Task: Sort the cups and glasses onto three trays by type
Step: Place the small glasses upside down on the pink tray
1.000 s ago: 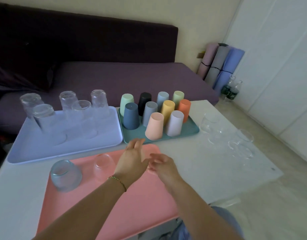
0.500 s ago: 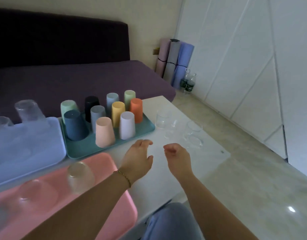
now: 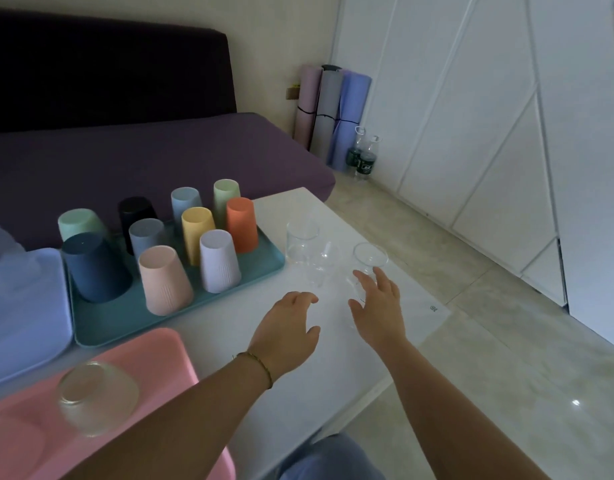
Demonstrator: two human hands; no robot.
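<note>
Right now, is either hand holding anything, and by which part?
Nothing is held: the left hand and right hand hover, fingers loose, near the clear glasses.

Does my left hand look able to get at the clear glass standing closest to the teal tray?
Probably yes. The left hand is open and empty, with bare table between it and that clear glass; the teal tray and its cups stand off to one side.

Glasses (image 3: 317, 252) rt of cup tray (image 3: 257, 271)
</note>
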